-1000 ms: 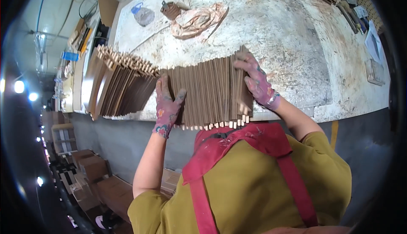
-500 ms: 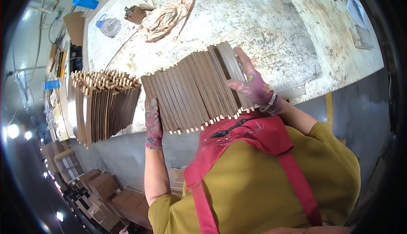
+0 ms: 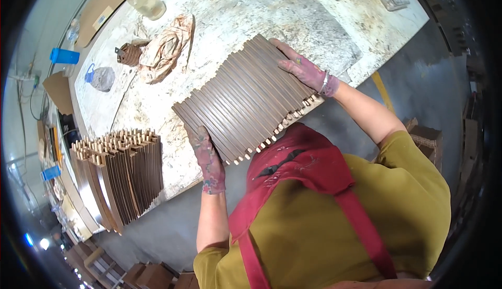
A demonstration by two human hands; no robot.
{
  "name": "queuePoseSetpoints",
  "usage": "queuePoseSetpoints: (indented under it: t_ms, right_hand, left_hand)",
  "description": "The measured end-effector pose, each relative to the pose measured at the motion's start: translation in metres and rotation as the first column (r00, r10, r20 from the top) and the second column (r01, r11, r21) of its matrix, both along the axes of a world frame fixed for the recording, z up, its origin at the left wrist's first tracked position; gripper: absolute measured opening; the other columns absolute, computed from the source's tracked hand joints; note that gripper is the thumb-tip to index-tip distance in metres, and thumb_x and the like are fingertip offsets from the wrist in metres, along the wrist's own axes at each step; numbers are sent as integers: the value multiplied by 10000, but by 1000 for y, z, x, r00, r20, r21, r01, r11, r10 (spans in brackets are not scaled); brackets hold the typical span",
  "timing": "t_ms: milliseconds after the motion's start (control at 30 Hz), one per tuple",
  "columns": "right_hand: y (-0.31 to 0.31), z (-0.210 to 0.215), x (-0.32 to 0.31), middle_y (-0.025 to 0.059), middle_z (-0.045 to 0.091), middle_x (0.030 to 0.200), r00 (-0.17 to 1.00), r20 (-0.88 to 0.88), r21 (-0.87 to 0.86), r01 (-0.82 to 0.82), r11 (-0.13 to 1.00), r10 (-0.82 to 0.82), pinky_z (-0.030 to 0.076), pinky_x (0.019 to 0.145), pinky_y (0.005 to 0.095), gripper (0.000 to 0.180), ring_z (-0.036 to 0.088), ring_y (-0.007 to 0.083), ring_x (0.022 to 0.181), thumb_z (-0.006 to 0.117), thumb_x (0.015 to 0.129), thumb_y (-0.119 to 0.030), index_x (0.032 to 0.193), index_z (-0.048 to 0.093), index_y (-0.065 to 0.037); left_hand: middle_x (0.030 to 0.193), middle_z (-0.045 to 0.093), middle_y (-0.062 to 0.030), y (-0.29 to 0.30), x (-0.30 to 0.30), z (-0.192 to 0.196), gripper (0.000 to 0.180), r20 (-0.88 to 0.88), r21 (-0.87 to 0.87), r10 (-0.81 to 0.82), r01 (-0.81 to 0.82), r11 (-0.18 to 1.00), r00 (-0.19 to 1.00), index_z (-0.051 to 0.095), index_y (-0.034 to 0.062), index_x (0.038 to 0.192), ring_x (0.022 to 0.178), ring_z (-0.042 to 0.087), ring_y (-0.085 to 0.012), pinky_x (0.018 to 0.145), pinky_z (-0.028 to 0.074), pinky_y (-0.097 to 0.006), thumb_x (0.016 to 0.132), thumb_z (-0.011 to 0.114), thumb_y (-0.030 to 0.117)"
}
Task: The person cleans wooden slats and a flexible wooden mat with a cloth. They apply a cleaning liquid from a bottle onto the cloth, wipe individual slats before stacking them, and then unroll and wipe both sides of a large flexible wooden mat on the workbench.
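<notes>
A row of dark brown wooden slats (image 3: pixel 238 100), packed side by side with pale dowel pegs along the near ends, lies between my hands at the table's front edge. My left hand (image 3: pixel 209 161), in a paint-stained glove, presses against the row's left end, its thumb lying along the outer slat. At the far right end, my gloved right hand (image 3: pixel 304 73) wraps the last slats, with fingers over the far corner and thumb on top. Left of my left hand stands another bunch of slats (image 3: pixel 125 176), upright, with pegs on top.
Behind the slats, the stained white table (image 3: pixel 251 12) holds a crumpled cloth (image 3: pixel 166 48), a brown ridged object (image 3: pixel 128 54), a greyish bag-like item with a blue top (image 3: pixel 102 78) and a clear jar (image 3: pixel 144 1). Cardboard boxes (image 3: pixel 154 276) sit on the floor.
The view has turned, and the row now slants up to the right with its faces lying more level. My right hand's spread fingers have closed over the right end.
</notes>
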State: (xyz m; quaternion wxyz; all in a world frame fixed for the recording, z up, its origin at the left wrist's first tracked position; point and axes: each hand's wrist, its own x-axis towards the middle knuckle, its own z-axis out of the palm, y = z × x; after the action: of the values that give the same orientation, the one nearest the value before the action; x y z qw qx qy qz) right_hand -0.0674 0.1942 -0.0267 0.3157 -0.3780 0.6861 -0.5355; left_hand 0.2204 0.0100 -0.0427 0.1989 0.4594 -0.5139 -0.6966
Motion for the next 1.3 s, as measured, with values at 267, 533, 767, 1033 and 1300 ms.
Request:
queuePoseSetpoints:
  t_ms: [267,533,767,1033,1300]
  right_hand:
    - [29,-15,-6,147,411,1446,995,93,-64,54,997,-48,310,1098,346,830,396,240,1329,430,936,-621,1466,304,6]
    - [38,-17,41,164,407,1464,978,-92,-63,183,981,-188,288,1117,354,797,387,259,1353,397,954,-610,1458,334,4]
    - [42,-15,32,176,355,1507,989,-110,76,106,991,-98,253,1139,339,714,340,247,1388,431,994,-457,1486,246,27]
    - [5,17,-27,176,398,1481,960,-279,110,38,993,-6,326,1121,394,707,397,295,1363,364,968,-577,1445,384,-56]
    - [-84,-20,-60,146,600,1237,897,-392,-43,-240,970,205,405,1041,379,508,547,288,1177,443,960,-452,1200,635,-48]
  left_hand:
    - [1506,318,-173,-93,19,-39,841,-242,-142,-132,100,985,961,165,40,1526,1399,306,-296,1138,284,-414,951,438,588]
    - [1333,477,-133,-86,-42,-32,623,-299,-598,-303,70,799,905,415,-39,1359,1242,454,-234,1089,327,-366,1004,392,472]
    - [1269,496,-102,-66,-40,-18,755,-376,-504,-290,69,861,880,423,-9,1348,1182,472,-198,1049,351,-341,940,439,626]
    - [1325,490,-170,-78,-43,22,728,-334,-178,-237,186,966,912,384,-18,1394,1209,486,-235,1028,405,-372,976,395,578]
    - [1035,653,-65,-116,-72,19,463,-75,-216,-542,517,828,837,642,-3,1167,856,569,-117,760,453,-228,1009,442,385]
